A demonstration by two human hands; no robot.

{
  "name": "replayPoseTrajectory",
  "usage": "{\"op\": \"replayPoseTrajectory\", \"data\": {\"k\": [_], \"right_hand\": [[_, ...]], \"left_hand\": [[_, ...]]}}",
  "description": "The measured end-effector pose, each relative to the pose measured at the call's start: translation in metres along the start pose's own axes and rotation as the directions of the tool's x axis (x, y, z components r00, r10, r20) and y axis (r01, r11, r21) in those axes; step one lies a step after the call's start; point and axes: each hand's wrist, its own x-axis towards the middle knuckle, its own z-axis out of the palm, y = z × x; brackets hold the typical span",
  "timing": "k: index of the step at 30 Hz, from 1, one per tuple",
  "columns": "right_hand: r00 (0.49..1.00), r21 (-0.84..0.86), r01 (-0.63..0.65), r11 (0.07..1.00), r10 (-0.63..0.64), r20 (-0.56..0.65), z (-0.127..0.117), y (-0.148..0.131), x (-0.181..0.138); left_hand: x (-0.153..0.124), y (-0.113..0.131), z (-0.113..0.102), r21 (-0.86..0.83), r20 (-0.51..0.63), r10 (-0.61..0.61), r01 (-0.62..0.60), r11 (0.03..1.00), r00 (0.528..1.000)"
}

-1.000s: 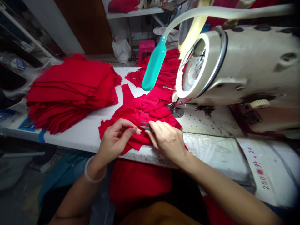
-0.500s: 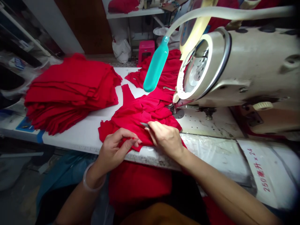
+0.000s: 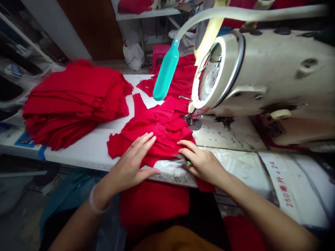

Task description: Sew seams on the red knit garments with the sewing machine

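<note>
1. Far left: a loose stack of cut red knit panels (image 3: 73, 104) sits on the white tabletop (image 3: 86, 155), with a narrow strip of table between it and the work.
2. Your left hand (image 3: 131, 160) lies flat with the fingers spread, pressing the bunched red knit fabric (image 3: 159, 129) near the table's front edge.
3. That fabric runs from the front edge back to the steel presser foot (image 3: 191, 120).
4. Your right hand (image 3: 201, 164) curls closed around small steel thread snips with a green grip (image 3: 181, 159), right at the front edge.
5. Farther right, the white perforated machine bed (image 3: 225, 137) stretches beneath the cream metal sewing machine head (image 3: 261, 69).
</note>
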Motion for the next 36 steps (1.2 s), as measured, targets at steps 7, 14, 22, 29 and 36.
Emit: {"op": "replayPoseTrajectory", "data": {"k": [7, 14, 22, 29, 36], "right_hand": [[0.964, 0.079, -0.114, 0.990, 0.129, -0.233, -0.033, 0.005, 0.055], [0.980, 0.035, -0.147, 0.989, 0.150, -0.133, -0.013, -0.003, 0.101], [0.999, -0.018, -0.041, 0.999, 0.042, 0.024, 0.007, 0.009, 0.018], [0.989, 0.154, -0.121, 0.981, 0.132, -0.064, 0.014, 0.028, -0.004], [0.920, 0.239, -0.254, 0.937, 0.311, -0.240, -0.013, 0.039, -0.031]], "left_hand": [[0.025, 0.008, -0.004, -0.533, 0.442, -0.175, 0.415, 0.738, 0.880], [0.004, 0.004, -0.007, -0.707, 0.574, -0.282, 0.639, 0.304, 0.769], [-0.008, -0.013, -0.006, -0.382, 0.464, -0.361, 0.551, 0.742, 0.809], [-0.007, -0.011, -0.008, -0.141, 0.434, -0.442, 0.544, 0.827, 0.785], [-0.008, -0.014, -0.004, -0.120, 0.439, -0.466, 0.564, 0.817, 0.768]]}}
